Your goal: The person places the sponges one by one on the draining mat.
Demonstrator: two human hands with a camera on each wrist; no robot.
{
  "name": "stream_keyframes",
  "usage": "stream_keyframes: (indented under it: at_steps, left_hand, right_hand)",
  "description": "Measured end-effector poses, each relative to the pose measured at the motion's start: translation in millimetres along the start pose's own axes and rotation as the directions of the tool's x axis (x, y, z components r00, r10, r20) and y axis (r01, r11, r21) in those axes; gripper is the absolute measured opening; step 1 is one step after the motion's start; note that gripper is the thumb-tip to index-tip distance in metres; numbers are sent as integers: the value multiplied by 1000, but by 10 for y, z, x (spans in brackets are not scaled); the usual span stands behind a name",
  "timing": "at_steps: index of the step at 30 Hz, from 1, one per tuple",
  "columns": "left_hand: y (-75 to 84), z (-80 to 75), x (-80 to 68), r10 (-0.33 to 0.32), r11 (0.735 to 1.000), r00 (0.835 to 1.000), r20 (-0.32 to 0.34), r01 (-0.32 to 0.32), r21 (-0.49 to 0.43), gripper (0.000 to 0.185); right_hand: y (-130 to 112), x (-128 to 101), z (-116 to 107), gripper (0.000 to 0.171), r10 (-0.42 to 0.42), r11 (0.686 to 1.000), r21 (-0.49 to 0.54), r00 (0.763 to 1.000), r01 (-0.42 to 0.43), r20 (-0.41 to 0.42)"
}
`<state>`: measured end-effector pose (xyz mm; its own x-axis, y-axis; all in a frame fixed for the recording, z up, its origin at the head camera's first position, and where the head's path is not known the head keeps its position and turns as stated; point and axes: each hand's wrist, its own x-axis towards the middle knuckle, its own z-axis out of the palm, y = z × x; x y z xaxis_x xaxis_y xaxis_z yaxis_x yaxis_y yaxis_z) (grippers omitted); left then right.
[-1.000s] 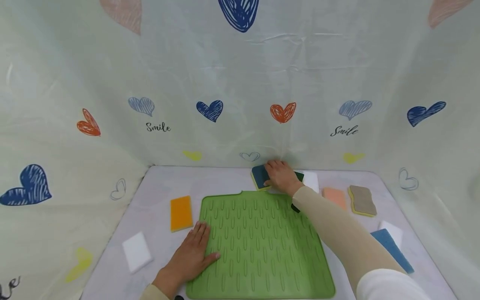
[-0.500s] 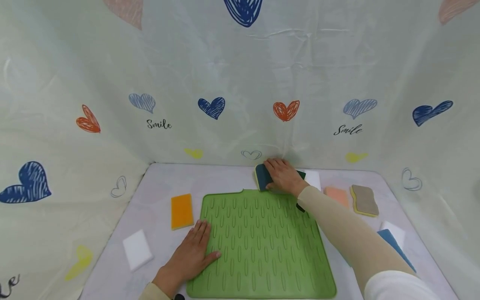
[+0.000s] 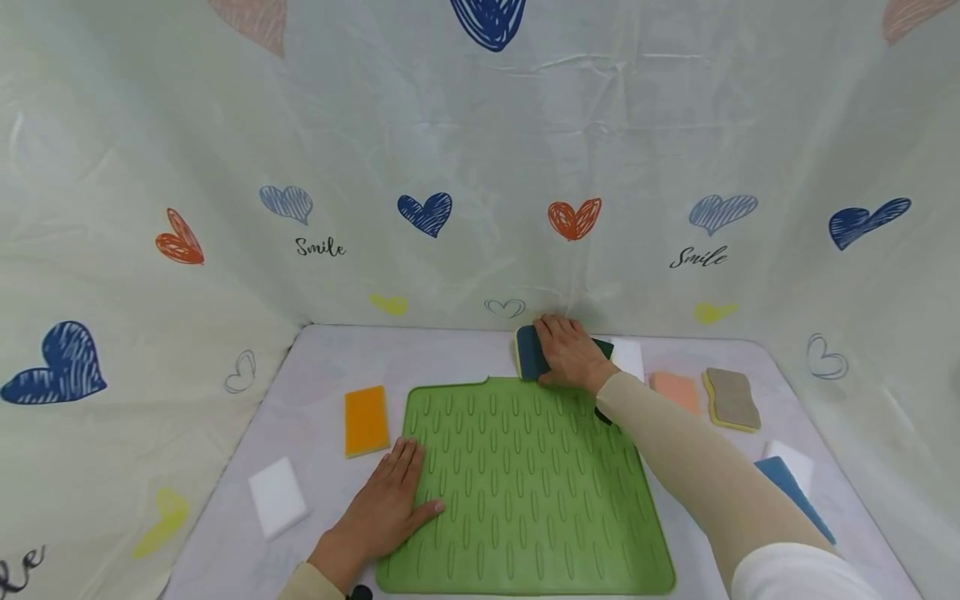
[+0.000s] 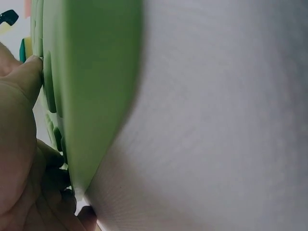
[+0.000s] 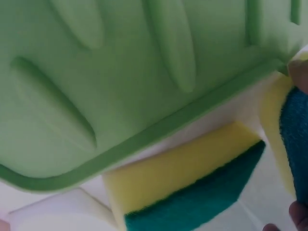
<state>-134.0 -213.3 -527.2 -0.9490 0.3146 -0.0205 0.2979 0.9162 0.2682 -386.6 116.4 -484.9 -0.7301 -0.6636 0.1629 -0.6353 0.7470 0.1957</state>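
Observation:
A green ridged mat (image 3: 525, 483) lies in the middle of the table. My left hand (image 3: 390, 508) rests flat on its near left edge with straight fingers; the left wrist view shows the mat (image 4: 91, 72) side-on beside that hand (image 4: 19, 144). At the mat's far edge my right hand (image 3: 561, 348) grips a dark blue sponge with a yellow base (image 3: 528, 354), tilted up. The right wrist view shows this blue sponge (image 5: 293, 139) at the right edge. Beside it a yellow sponge with a teal top (image 5: 187, 187) lies past the mat's rim (image 5: 120, 72).
Loose sponges lie around the mat: orange (image 3: 366, 419) and white (image 3: 277, 497) on the left, white (image 3: 628, 358), peach (image 3: 672, 390), grey on yellow (image 3: 731, 398), white (image 3: 787, 462) and blue (image 3: 795, 496) on the right. A heart-print curtain (image 3: 480, 208) walls the table.
My right hand has closed round the blue sponge and tipped it up from lying flat, so its yellow side now faces left. The left hand has stayed on the mat.

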Motion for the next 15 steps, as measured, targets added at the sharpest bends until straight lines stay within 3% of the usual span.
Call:
stream_keyframes:
  at_steps: [7,15]
  left_hand:
    - [-13,-30,10,16,999,999,27,-18,43,88]
    - [-78,-65,-1,26,996,999,32,-29,87,74]
  right_hand:
    - [-55,-50,-163,115,26,999,24,994,-24,-109]
    - [-283,-182,-350,115,-6,999,31,990,10,-142]
